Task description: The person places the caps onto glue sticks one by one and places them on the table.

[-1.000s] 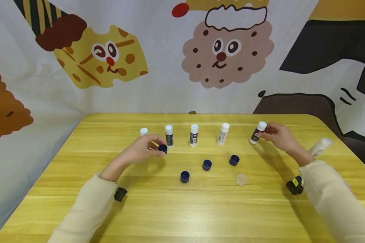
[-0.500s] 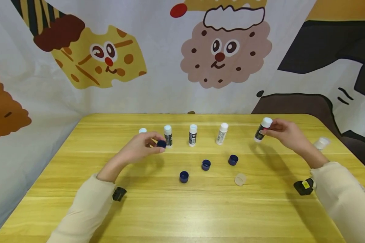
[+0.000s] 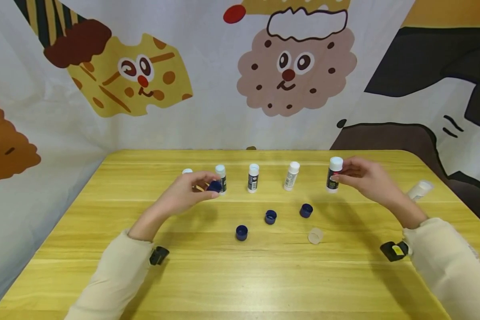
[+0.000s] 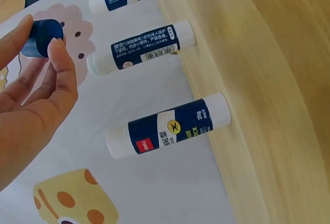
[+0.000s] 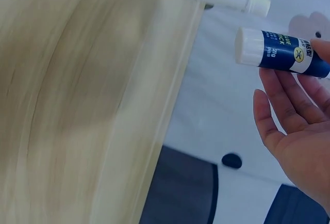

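Note:
My left hand [image 3: 180,193] pinches a navy blue cap [image 3: 214,186] between thumb and fingers, above the table. In the left wrist view the same cap [image 4: 42,38] shows its ribbed side. At the right, my right hand [image 3: 362,177] holds a white glue stick with a navy label [image 3: 334,174], nearly upright. The right wrist view shows this glue stick [image 5: 283,52] with its white base apart from the tabletop. Between the hands stand an uncapped navy-labelled glue stick [image 3: 253,178] and a paler-labelled one [image 3: 291,176]. Another glue stick [image 3: 221,178] stands just beyond my left fingers.
Loose navy caps [image 3: 242,233], [image 3: 270,217] and a third cap [image 3: 306,210] lie on the wooden table [image 3: 240,280]. A translucent cap [image 3: 315,236] lies near them. One glue stick [image 3: 187,171] is mostly behind my left hand. A translucent tube [image 3: 420,190] stands beyond my right wrist.
My right hand lifted the glue stick up and rightward, then brought it back left and more upright. The cap in my left hand rose slightly and tilted.

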A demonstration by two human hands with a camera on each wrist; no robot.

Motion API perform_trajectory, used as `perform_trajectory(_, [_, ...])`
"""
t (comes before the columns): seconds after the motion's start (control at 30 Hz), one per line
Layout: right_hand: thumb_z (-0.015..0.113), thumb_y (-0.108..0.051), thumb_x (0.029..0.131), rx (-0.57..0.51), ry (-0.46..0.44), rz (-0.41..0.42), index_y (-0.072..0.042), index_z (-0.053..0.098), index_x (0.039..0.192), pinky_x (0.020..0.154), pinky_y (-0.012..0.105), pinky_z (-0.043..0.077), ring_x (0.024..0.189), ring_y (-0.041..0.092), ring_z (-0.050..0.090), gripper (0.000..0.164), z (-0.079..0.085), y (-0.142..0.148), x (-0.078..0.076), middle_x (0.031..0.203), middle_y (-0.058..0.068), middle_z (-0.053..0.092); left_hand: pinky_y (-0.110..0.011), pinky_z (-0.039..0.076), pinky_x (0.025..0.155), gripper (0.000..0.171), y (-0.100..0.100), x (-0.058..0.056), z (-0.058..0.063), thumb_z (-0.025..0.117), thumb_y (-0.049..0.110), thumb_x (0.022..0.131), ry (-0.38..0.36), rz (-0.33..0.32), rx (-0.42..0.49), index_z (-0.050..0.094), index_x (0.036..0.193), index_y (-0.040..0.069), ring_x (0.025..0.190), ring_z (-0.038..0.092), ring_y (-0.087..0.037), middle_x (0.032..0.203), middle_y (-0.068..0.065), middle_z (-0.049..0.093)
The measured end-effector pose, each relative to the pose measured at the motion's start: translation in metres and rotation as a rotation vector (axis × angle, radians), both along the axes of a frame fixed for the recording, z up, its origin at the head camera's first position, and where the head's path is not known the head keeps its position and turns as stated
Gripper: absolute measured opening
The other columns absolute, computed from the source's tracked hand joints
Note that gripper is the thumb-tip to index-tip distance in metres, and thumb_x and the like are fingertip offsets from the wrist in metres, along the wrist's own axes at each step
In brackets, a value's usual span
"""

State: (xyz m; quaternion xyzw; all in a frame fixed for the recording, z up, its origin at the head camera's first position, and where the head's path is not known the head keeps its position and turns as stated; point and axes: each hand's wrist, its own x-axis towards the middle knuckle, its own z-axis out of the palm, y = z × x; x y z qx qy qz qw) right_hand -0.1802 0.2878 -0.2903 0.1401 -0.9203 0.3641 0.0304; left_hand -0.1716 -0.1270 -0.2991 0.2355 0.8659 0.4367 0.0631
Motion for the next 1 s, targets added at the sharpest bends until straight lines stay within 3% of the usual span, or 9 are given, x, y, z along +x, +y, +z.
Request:
perform_trajectory(0.27, [0.066,-0.011,0.085,-0.019,0.065,0.130,-0.001,0.060,0.103,0.070,0.017,0.046,0.082,0.006,0.058,0.022,-0.002,-0.026,0.003,0.097,0.009,0.062,-0.032,0.049,0.076,0.028,0.012,0.003,0.000,0.069,0.010,0.082,-0.052,0.039,0.045,0.057,0.104,-0.001,0.087,0.055,-0.021,0.096,-0.009,0.059])
perform_trajectory(0.57, [0.066,-0.001,0.082,-0.058,0.135,0.359,-0.003,0.062,0.099,0.069,0.023,0.048,0.078,0.011,0.056,0.018,-0.010,-0.057,0.004,0.092,0.002,0.061,-0.030,0.051,0.071,0.026,0.032,0.009,0.000,0.070,0.011,0.081,-0.042,-0.027,0.039,0.058,0.101,0.000,0.078,0.060,-0.016,0.090,-0.006,0.061])
perform_trajectory(0.8, [0.070,-0.003,0.078,-0.053,0.138,0.449,-0.008,0.062,0.098,0.071,0.033,0.049,0.079,0.012,0.056,0.022,-0.009,-0.082,0.012,0.092,-0.003,0.061,-0.026,0.050,0.072,0.027,0.045,0.014,-0.002,0.069,0.012,0.082,-0.090,-0.106,0.074,0.057,0.104,0.000,0.080,0.062,-0.014,0.095,-0.008,0.062])
perform_trajectory(1.0, [0.071,-0.002,0.077,-0.078,0.134,0.520,-0.008,0.061,0.097,0.070,0.035,0.051,0.079,0.011,0.059,0.023,-0.013,-0.097,0.019,0.092,-0.002,0.061,-0.024,0.051,0.072,0.025,0.054,0.018,-0.004,0.068,0.013,0.083,-0.035,-0.165,0.062,0.058,0.103,0.001,0.083,0.061,-0.016,0.095,-0.007,0.061])
